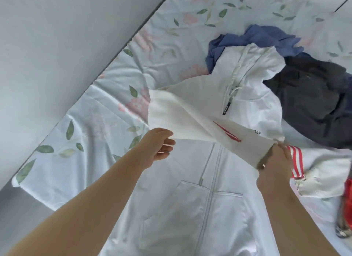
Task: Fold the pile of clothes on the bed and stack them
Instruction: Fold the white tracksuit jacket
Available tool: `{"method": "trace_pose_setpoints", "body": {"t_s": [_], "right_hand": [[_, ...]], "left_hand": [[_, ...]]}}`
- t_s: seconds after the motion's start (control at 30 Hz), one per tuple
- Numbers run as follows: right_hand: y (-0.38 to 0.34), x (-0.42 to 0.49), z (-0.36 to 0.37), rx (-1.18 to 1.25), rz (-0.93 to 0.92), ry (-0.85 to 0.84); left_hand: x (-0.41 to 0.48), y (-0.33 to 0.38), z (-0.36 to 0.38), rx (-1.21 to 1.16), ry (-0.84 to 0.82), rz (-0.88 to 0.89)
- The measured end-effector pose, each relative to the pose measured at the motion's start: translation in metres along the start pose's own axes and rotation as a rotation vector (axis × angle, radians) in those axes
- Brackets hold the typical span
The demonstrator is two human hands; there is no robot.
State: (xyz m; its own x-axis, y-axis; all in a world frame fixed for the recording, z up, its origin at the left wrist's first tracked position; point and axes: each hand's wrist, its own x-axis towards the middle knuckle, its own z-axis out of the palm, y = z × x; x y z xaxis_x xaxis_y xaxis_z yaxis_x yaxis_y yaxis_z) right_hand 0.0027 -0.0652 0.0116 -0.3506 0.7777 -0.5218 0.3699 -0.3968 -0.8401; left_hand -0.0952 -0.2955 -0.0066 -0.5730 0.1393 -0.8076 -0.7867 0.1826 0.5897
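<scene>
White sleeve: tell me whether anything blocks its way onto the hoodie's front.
Nothing visible does. The left hand and right hand hold the sleeve above the hoodie's bare front; the dark clothes lie beyond.

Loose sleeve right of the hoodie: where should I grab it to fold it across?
Pinch the ribbed cuff of the loose sleeve, coming from its outer, right side. It lies bunched beside the hoodie body, so the cuff end probably lifts free. The right hand is nearest, but it holds the folded sleeve.
</scene>
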Motion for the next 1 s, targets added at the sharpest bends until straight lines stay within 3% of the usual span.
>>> {"method": "trace_pose_setpoints", "body": {"t_s": [0.07,0.13,0.23,0.33,0.57,0.63,0.7,0.77,0.8,0.9,1.0], "right_hand": [[0.021,0.028,-0.028,-0.101,0.161,0.085],[0.043,0.050,-0.045,-0.227,0.246,0.068],[0.064,0.075,-0.051,-0.365,0.220,-0.045],[0.078,0.098,-0.041,-0.344,0.217,-0.114],[0.084,0.137,-0.025,-0.431,0.090,-0.079],[0.068,0.140,-0.030,-0.296,-0.004,-0.132],[0.049,0.141,-0.041,-0.124,-0.135,-0.083],[0.036,0.146,-0.059,-0.027,-0.181,0.142],[0.036,0.149,-0.070,-0.039,-0.167,0.272],[0.045,0.154,-0.092,-0.135,-0.021,0.463],[0.057,0.159,-0.086,-0.317,0.075,0.330]], "left_hand": [[0.012,-0.020,0.024,-0.005,0.005,-0.109],[0.026,-0.036,0.041,-0.041,0.020,-0.201],[0.052,-0.051,0.057,-0.144,0.102,-0.245],[0.079,-0.057,0.064,-0.274,0.228,-0.242],[0.121,-0.036,0.057,-0.780,0.308,-0.149],[0.119,-0.024,0.051,-0.910,0.207,-0.029],[0.107,-0.013,0.051,-0.928,-0.038,0.136],[0.093,-0.010,0.061,-0.807,-0.240,0.143],[0.089,-0.013,0.067,-0.715,-0.265,0.075],[0.100,-0.030,0.076,-0.584,-0.092,-0.153],[0.113,-0.033,0.070,-0.604,0.136,-0.245]]}}
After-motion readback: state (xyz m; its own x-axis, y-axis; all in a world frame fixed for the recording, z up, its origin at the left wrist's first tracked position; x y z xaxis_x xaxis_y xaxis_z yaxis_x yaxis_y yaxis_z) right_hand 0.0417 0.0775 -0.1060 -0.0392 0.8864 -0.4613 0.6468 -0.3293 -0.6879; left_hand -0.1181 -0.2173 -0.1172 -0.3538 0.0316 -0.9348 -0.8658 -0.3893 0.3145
